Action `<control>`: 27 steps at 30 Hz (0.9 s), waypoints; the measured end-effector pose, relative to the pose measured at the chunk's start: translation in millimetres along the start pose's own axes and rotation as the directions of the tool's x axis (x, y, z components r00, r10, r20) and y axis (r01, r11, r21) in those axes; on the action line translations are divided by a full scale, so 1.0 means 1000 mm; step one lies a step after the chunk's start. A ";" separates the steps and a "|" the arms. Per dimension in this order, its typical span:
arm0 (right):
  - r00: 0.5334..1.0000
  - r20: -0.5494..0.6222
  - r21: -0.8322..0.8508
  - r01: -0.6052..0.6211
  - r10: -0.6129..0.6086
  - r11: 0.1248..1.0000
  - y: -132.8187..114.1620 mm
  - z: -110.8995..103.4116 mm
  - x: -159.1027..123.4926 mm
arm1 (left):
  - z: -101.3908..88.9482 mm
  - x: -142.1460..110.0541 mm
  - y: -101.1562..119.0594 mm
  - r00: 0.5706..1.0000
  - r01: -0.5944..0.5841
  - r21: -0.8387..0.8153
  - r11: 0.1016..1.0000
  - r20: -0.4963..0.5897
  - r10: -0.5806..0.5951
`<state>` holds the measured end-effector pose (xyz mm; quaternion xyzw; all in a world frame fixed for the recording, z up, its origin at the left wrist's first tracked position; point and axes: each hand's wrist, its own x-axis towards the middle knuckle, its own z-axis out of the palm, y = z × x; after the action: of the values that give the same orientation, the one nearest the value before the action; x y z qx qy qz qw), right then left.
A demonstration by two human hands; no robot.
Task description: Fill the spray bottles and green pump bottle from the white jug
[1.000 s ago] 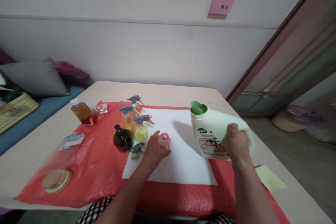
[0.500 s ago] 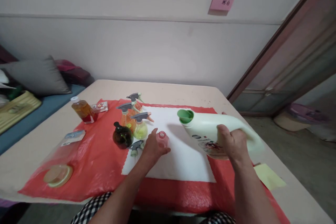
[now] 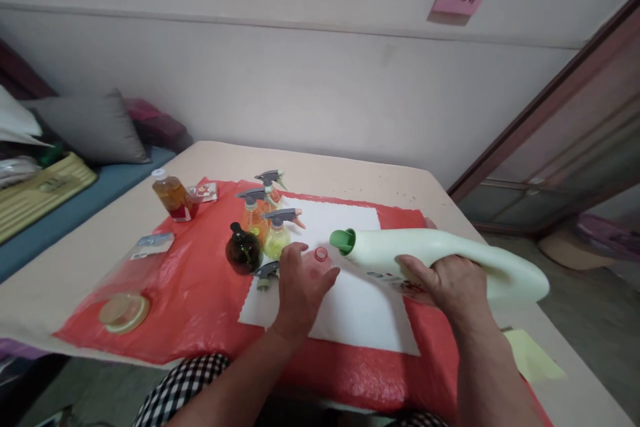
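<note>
My right hand grips a large pale green detergent jug, tipped almost level, its green spout right beside the open mouth of a small pink bottle. My left hand is wrapped around that pink bottle, holding it upright on the white cloth; most of the bottle is hidden by my fingers. A loose grey spray head lies just left of my left hand.
Left of the pink bottle stand a dark green round bottle and three spray bottles. An amber bottle, packets and a round lid lie on the red plastic sheet. A yellow note lies at the right.
The jug has tipped from upright to nearly level, and its spout has come down to the pink bottle's mouth. My left hand kept hold of the pink bottle.
</note>
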<state>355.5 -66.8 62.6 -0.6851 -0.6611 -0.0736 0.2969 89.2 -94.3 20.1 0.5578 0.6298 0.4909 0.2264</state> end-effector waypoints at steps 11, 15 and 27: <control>0.975 0.187 -0.364 0.182 -0.120 0.914 -0.022 -0.023 0.003 | 0.016 -0.057 0.051 0.670 0.658 -0.349 0.668 0.676 -0.306; 0.971 0.172 -0.376 0.222 -0.168 0.900 -0.021 -0.026 0.002 | 0.029 -0.043 0.079 0.607 0.780 -0.454 0.431 0.717 -0.343; 0.952 0.093 -0.409 0.304 -0.292 0.860 -0.005 -0.014 -0.006 | 0.052 -0.018 0.080 0.618 0.774 -0.612 0.161 0.678 -0.398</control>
<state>353.8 -79.3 73.0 -0.6231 -0.7317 -0.2492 0.1191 175.9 -100.5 62.9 0.1368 0.3937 0.4935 0.7634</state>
